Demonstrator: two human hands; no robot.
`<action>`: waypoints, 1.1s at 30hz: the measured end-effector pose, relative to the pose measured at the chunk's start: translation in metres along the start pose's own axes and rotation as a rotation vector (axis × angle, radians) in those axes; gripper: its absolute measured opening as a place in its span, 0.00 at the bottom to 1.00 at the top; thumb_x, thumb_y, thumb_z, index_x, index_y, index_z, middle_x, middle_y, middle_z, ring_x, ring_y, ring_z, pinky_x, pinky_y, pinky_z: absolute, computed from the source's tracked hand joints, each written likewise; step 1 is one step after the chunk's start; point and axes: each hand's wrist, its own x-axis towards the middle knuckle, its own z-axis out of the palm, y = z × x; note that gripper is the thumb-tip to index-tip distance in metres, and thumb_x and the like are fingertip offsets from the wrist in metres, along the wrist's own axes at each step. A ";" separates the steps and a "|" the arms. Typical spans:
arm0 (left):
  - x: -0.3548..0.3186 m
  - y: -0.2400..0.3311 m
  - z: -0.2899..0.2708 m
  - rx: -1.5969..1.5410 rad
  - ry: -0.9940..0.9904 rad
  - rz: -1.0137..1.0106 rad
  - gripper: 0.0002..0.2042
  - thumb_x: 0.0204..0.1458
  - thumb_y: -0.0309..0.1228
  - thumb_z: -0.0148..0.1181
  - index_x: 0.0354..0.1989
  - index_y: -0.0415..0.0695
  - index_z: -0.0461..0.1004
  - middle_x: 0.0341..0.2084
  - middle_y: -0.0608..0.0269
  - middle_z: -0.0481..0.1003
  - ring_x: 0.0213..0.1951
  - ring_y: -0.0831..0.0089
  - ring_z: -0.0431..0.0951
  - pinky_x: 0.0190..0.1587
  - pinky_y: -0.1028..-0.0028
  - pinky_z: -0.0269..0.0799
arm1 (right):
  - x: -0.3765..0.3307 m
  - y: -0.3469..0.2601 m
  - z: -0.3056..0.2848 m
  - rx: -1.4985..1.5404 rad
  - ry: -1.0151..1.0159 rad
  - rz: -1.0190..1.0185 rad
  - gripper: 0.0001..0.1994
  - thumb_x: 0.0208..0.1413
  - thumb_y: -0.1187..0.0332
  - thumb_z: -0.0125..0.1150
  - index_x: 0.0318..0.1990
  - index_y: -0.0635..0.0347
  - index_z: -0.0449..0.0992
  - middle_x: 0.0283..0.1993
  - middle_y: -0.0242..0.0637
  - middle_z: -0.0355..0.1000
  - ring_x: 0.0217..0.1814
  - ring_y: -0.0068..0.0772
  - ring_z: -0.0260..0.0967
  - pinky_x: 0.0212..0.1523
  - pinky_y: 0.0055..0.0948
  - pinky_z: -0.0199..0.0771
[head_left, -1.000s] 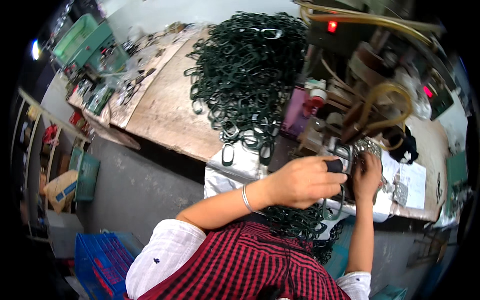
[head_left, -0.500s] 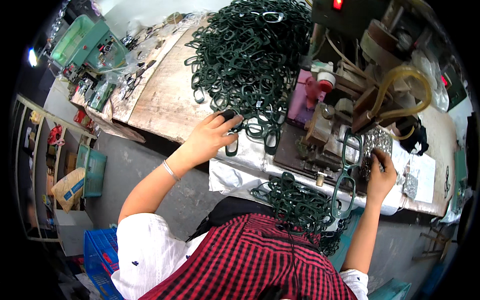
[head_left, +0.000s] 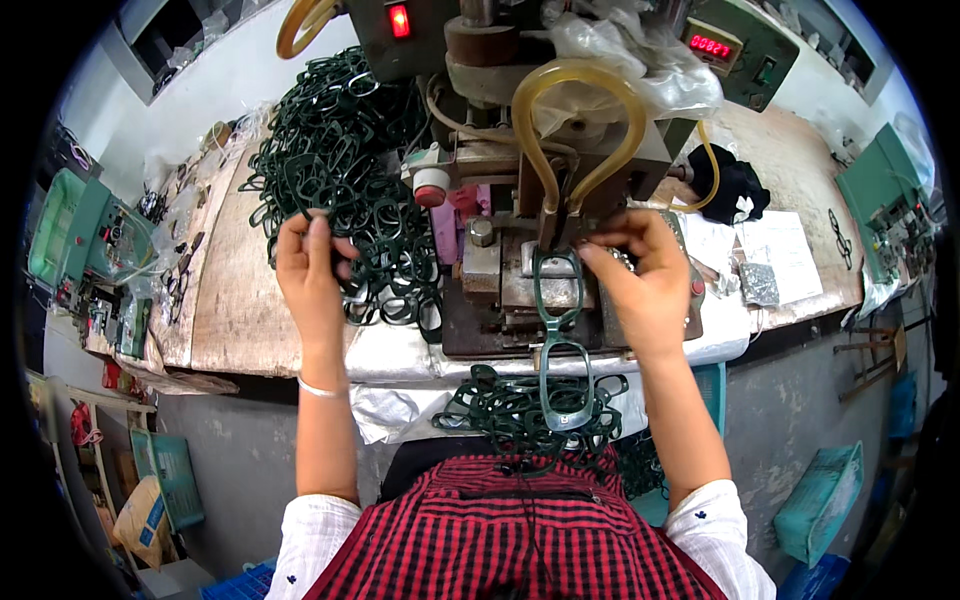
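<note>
A dark green eyeglass frame (head_left: 566, 385) stands on end at the bench machine (head_left: 505, 275), its upper rim under the tool head and its lower rim hanging toward me. My right hand (head_left: 645, 275) is at that upper rim, thumb and fingers closed on its edge beside the tool head. Over the left side, my left hand (head_left: 315, 265) sits at the near edge of a big pile of green eyeglass frames (head_left: 335, 130), its fingers curled. What the left fingers hold, if anything, is hidden. More frames (head_left: 490, 410) lie heaped below the bench edge, near my lap.
Yellow hose (head_left: 630, 90) loops above the machine, beside a red and white button (head_left: 430, 185). Black cloth (head_left: 730, 185) and papers (head_left: 785, 255) lie to the right. Green machines stand at both sides; a teal crate (head_left: 820, 500) is on the floor at right.
The view has swung right, so the bench appears further left. My right hand has come up to the eyeglass frame's upper rim. My left hand has shifted along the pile, its fingers more curled.
</note>
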 end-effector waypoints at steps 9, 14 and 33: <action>-0.012 0.095 0.089 -0.229 -0.342 0.405 0.07 0.66 0.23 0.47 0.49 0.37 0.63 0.34 0.43 0.80 0.36 0.59 0.84 0.33 0.70 0.83 | -0.001 -0.008 0.033 0.420 0.020 0.182 0.19 0.52 0.81 0.64 0.51 0.70 0.67 0.36 0.37 0.78 0.43 0.22 0.73 0.51 0.22 0.69; -0.026 0.101 0.083 -0.140 -0.369 0.365 0.06 0.66 0.24 0.46 0.47 0.36 0.65 0.31 0.46 0.80 0.29 0.65 0.83 0.30 0.72 0.80 | -0.020 -0.031 0.031 0.339 0.056 0.182 0.25 0.52 0.81 0.62 0.59 0.72 0.63 0.47 0.44 0.76 0.56 0.28 0.71 0.59 0.28 0.68; -0.091 0.084 0.104 -0.431 -0.759 -1.128 0.21 0.68 0.44 0.43 0.48 0.37 0.73 0.16 0.57 0.75 0.09 0.75 0.70 0.08 0.82 0.59 | -0.012 0.094 -0.073 -0.967 0.308 -0.249 0.06 0.52 0.71 0.65 0.36 0.61 0.79 0.36 0.42 0.77 0.38 0.44 0.74 0.42 0.38 0.73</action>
